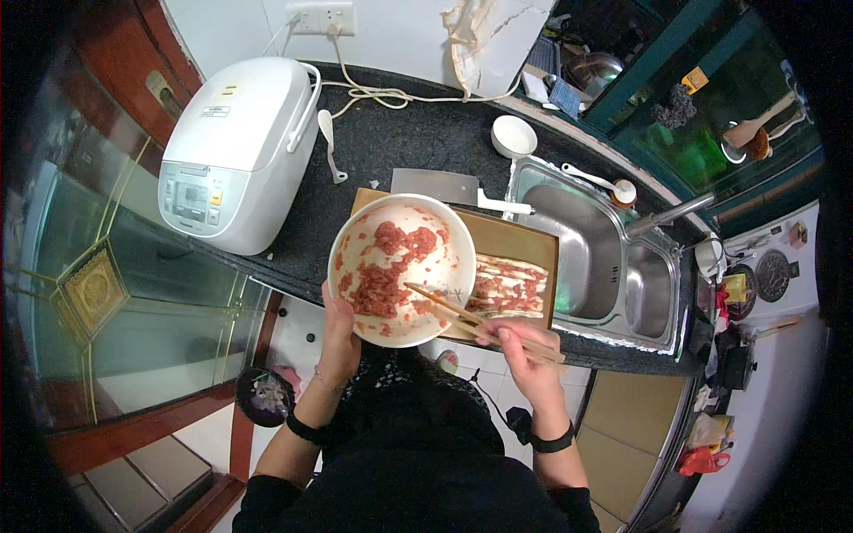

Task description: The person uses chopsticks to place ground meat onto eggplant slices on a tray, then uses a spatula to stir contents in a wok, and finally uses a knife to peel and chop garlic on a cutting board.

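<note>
My left hand is closed on the left rim of a white bowl, which tilts toward me. Red minced meat is clumped in the bowl, with bits smeared up its walls. In my right hand is a pair of wooden chopsticks, their tips over the meat inside the bowl. Below and right of the bowl, a brown tray or board carries pale strips topped with red meat. The bowl covers the tray's left part.
A cleaver with a white handle lies behind the bowl, its handle toward the steel sink. A white rice cooker stands at left beside a white rice paddle. A small white bowl sits behind the sink's corner. A dark bin is below.
</note>
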### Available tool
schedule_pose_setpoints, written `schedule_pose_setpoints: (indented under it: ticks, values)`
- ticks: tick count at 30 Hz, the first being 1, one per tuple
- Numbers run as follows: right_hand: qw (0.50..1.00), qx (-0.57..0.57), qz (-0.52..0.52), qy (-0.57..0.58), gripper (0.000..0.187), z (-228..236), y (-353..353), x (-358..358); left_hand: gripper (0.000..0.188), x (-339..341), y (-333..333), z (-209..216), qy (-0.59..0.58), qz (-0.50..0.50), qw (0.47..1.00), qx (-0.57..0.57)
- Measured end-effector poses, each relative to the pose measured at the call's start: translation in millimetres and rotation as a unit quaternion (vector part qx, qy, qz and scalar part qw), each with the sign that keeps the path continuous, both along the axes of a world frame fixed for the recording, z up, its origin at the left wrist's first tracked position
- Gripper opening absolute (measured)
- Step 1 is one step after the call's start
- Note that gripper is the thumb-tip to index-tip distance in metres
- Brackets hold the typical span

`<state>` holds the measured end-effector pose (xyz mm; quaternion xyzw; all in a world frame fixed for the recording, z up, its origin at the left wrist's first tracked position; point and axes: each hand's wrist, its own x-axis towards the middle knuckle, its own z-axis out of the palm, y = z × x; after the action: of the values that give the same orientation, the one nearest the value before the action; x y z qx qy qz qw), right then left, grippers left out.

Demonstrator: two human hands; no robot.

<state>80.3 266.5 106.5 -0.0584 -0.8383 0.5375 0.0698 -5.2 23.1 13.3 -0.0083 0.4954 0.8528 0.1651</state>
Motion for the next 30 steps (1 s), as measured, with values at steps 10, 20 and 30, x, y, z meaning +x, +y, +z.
schedule_pose_setpoints:
  ticks: [10, 20, 30]
  values:
    - [0.96, -0.271, -0.068, 0.021, 0.024, 0.2, -13.9, 6.7, 0.058, 1.5, 4.4, -8.1, -0.061, -0.004, 0.995, 0.08]
    - [0.956, -0.275, -0.101, -0.021, 0.034, -16.9, -25.2, -7.1, 0.063, 1.6, 10.0, -2.8, -0.036, -0.04, 0.995, 0.088]
    - [0.869, -0.438, -0.225, -0.039, 0.04, -29.4, 4.2, -11.4, 0.075, 1.9, 9.0, -12.5, -0.052, -0.007, 0.999, 0.014]
